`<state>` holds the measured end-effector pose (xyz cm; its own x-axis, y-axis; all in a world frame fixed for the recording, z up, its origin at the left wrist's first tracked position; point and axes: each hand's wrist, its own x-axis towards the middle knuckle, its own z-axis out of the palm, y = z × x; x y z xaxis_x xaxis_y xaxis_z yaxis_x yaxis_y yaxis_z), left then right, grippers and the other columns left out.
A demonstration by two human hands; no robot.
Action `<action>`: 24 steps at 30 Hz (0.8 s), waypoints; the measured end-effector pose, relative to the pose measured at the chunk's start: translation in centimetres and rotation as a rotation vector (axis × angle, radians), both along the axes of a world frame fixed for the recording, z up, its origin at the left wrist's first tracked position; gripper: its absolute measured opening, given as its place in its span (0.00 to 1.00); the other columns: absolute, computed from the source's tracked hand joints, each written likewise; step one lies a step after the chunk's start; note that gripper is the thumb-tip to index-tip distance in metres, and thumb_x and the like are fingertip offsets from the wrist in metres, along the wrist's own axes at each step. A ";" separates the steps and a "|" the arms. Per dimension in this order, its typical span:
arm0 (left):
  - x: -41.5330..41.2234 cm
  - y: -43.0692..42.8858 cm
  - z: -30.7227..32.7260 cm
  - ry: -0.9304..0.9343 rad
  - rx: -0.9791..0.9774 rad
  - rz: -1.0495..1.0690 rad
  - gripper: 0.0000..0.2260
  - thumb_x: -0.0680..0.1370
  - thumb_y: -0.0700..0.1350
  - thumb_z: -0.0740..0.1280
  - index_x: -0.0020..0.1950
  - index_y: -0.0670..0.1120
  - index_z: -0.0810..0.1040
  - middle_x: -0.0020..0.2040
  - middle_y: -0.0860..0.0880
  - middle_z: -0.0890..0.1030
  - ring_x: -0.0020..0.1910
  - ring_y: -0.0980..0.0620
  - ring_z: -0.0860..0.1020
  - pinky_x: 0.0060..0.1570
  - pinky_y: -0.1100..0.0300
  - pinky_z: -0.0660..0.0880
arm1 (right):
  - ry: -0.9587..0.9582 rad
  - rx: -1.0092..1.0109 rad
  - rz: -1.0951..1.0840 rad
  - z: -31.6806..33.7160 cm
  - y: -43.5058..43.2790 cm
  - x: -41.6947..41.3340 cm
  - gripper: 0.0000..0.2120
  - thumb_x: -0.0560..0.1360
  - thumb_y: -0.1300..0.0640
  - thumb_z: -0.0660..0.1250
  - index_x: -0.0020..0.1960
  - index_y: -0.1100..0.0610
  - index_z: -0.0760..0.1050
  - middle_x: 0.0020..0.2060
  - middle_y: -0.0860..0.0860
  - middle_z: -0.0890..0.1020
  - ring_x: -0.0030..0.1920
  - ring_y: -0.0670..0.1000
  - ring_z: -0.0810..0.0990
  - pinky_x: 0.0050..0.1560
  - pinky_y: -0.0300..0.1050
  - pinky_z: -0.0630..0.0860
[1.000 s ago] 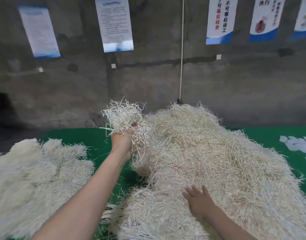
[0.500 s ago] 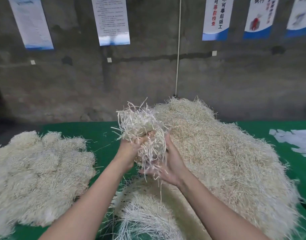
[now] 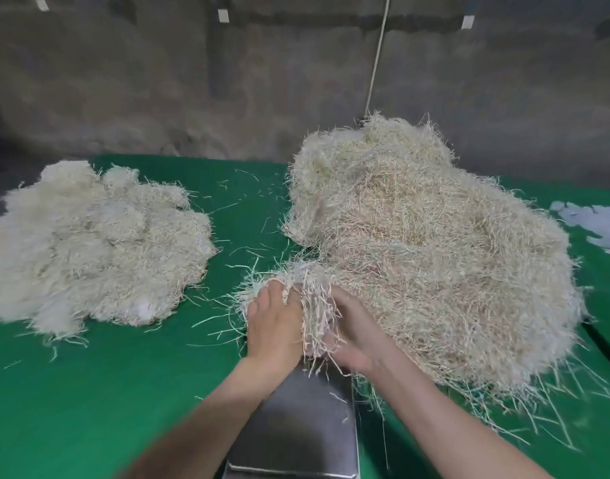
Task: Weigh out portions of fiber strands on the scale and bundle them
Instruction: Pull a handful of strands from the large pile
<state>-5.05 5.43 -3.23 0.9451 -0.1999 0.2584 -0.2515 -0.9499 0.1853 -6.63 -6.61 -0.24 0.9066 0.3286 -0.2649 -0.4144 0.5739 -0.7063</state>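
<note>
A handful of pale fiber strands (image 3: 314, 302) sits between both hands, just above the far end of the steel scale pan (image 3: 303, 426). My left hand (image 3: 272, 326) lies over its left side with fingers curled into the strands. My right hand (image 3: 352, 333) cups its right side. The big loose heap of strands (image 3: 435, 250) rises right behind and to the right. The strands hide my fingertips.
A second, whiter pile of fibers (image 3: 89, 243) lies at the left on the green table cover (image 3: 106, 392). Loose strands are scattered on the cover. White scraps (image 3: 594, 223) lie at the far right. A grey wall stands behind the table.
Both hands have come down with the handful from chest height to the far end of the scale pan. The view has tilted down, bringing the scale into sight.
</note>
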 end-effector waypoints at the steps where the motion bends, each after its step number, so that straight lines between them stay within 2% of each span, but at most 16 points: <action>1: -0.6 0.0 -0.1 0.021 0.051 -0.027 0.27 0.71 0.33 0.61 0.70 0.42 0.63 0.67 0.43 0.60 0.66 0.43 0.58 0.66 0.52 0.57 | 0.016 0.008 -0.011 -0.4 0.5 -0.3 0.12 0.71 0.54 0.69 0.49 0.61 0.78 0.39 0.56 0.80 0.38 0.53 0.79 0.43 0.47 0.77; 3: -1.9 -0.1 -0.1 0.102 0.083 -0.096 0.25 0.73 0.35 0.60 0.70 0.42 0.64 0.69 0.43 0.60 0.67 0.43 0.58 0.66 0.51 0.56 | 0.073 0.003 -0.077 -1.3 1.3 -1.0 0.10 0.75 0.56 0.63 0.43 0.62 0.79 0.34 0.55 0.80 0.34 0.52 0.80 0.36 0.44 0.78; 4: -2.4 0.0 -0.3 0.153 0.012 -0.146 0.29 0.72 0.35 0.62 0.73 0.44 0.60 0.70 0.43 0.59 0.69 0.43 0.56 0.68 0.51 0.55 | 0.117 -0.036 -0.139 -1.8 1.4 -1.1 0.09 0.75 0.58 0.62 0.41 0.62 0.77 0.33 0.55 0.80 0.33 0.52 0.80 0.35 0.44 0.78; 6: -3.1 1.2 0.4 0.372 -0.317 -0.265 0.40 0.71 0.38 0.67 0.77 0.52 0.49 0.71 0.48 0.60 0.71 0.48 0.56 0.71 0.55 0.54 | 0.186 -0.134 -0.266 -2.1 1.2 -1.6 0.07 0.75 0.61 0.61 0.42 0.63 0.74 0.32 0.57 0.79 0.33 0.55 0.79 0.38 0.49 0.77; 7: -3.2 2.1 1.3 0.486 -0.526 -0.329 0.42 0.70 0.39 0.70 0.76 0.55 0.50 0.71 0.51 0.61 0.71 0.51 0.59 0.69 0.59 0.58 | 0.196 -0.173 -0.311 -1.9 0.9 -1.9 0.07 0.77 0.61 0.60 0.43 0.63 0.73 0.31 0.58 0.79 0.32 0.56 0.79 0.37 0.50 0.78; 8: -3.2 3.2 2.2 0.538 -0.727 -0.367 0.39 0.70 0.39 0.71 0.74 0.58 0.55 0.71 0.54 0.65 0.68 0.54 0.65 0.64 0.63 0.64 | 0.194 -0.208 -0.341 -1.6 0.6 -2.1 0.06 0.77 0.62 0.61 0.43 0.63 0.73 0.28 0.57 0.80 0.29 0.56 0.80 0.34 0.50 0.79; 10: -3.2 5.1 4.1 0.476 -1.127 -0.316 0.26 0.72 0.35 0.70 0.63 0.59 0.70 0.63 0.55 0.76 0.53 0.58 0.78 0.47 0.67 0.74 | 0.141 -0.216 -0.343 -0.6 0.5 -2.3 0.03 0.72 0.63 0.63 0.41 0.63 0.74 0.27 0.57 0.82 0.28 0.56 0.82 0.28 0.49 0.80; 12: -2.9 6.6 5.3 0.312 -1.359 -0.166 0.15 0.73 0.35 0.69 0.52 0.54 0.78 0.50 0.52 0.83 0.40 0.58 0.81 0.38 0.67 0.74 | 0.073 -0.190 -0.286 0.4 1.2 -2.2 0.05 0.69 0.63 0.66 0.42 0.66 0.76 0.36 0.61 0.83 0.36 0.58 0.84 0.41 0.53 0.82; 14: -2.6 7.5 5.8 0.208 -1.441 -0.074 0.07 0.73 0.37 0.69 0.47 0.49 0.81 0.44 0.51 0.84 0.37 0.58 0.81 0.37 0.67 0.73 | 0.049 -0.216 -0.245 0.9 2.2 -1.9 0.07 0.67 0.66 0.68 0.43 0.69 0.77 0.42 0.64 0.81 0.42 0.61 0.81 0.57 0.61 0.75; 15: -2.5 8.0 5.8 0.173 -1.465 -0.048 0.06 0.73 0.38 0.69 0.47 0.48 0.81 0.43 0.51 0.84 0.36 0.58 0.81 0.37 0.67 0.73 | 0.045 -0.231 -0.239 1.2 2.7 -1.7 0.09 0.67 0.67 0.68 0.45 0.71 0.76 0.43 0.65 0.79 0.43 0.61 0.79 0.59 0.63 0.73; 18: -2.7 9.2 5.9 -0.035 -1.422 -0.017 0.10 0.72 0.37 0.70 0.46 0.52 0.81 0.45 0.56 0.84 0.42 0.60 0.81 0.40 0.69 0.76 | 0.030 -0.279 -0.305 2.0 3.7 -1.1 0.22 0.69 0.68 0.69 0.61 0.70 0.69 0.49 0.67 0.78 0.43 0.61 0.82 0.47 0.60 0.80; 19: -2.7 9.5 5.8 -0.141 -1.345 -0.019 0.11 0.72 0.37 0.71 0.46 0.53 0.81 0.47 0.56 0.83 0.45 0.59 0.81 0.41 0.71 0.75 | 0.023 -0.266 -0.337 2.1 3.7 -0.8 0.24 0.68 0.67 0.70 0.61 0.71 0.67 0.49 0.67 0.80 0.44 0.61 0.83 0.43 0.57 0.81; 21: -2.3 10.0 5.4 -0.210 -1.249 0.013 0.13 0.71 0.42 0.73 0.51 0.56 0.79 0.53 0.54 0.81 0.49 0.54 0.78 0.43 0.67 0.74 | -0.009 -0.198 -0.338 2.4 3.6 -0.6 0.16 0.67 0.66 0.69 0.52 0.72 0.72 0.39 0.62 0.83 0.38 0.58 0.84 0.34 0.49 0.81; 22: -1.7 10.0 5.2 -0.131 -1.257 0.042 0.16 0.70 0.47 0.74 0.56 0.58 0.77 0.58 0.53 0.78 0.53 0.53 0.76 0.48 0.62 0.73 | -0.014 -0.169 -0.329 2.3 3.6 -0.4 0.11 0.68 0.65 0.68 0.48 0.69 0.74 0.35 0.60 0.84 0.35 0.56 0.84 0.32 0.47 0.80; 23: -1.1 9.9 4.8 0.046 -1.320 0.058 0.23 0.69 0.54 0.73 0.63 0.58 0.74 0.64 0.54 0.74 0.58 0.52 0.73 0.56 0.56 0.71 | -0.003 -0.158 -0.330 1.9 3.5 -0.3 0.07 0.70 0.64 0.66 0.46 0.68 0.74 0.35 0.57 0.84 0.35 0.55 0.84 0.33 0.47 0.80; 24: -0.6 9.8 4.6 0.310 -1.430 0.054 0.31 0.67 0.59 0.71 0.69 0.57 0.69 0.69 0.53 0.70 0.64 0.51 0.70 0.62 0.49 0.68 | 0.018 -0.167 -0.329 1.5 3.6 -0.2 0.06 0.72 0.64 0.65 0.46 0.67 0.74 0.38 0.55 0.84 0.38 0.56 0.84 0.35 0.49 0.81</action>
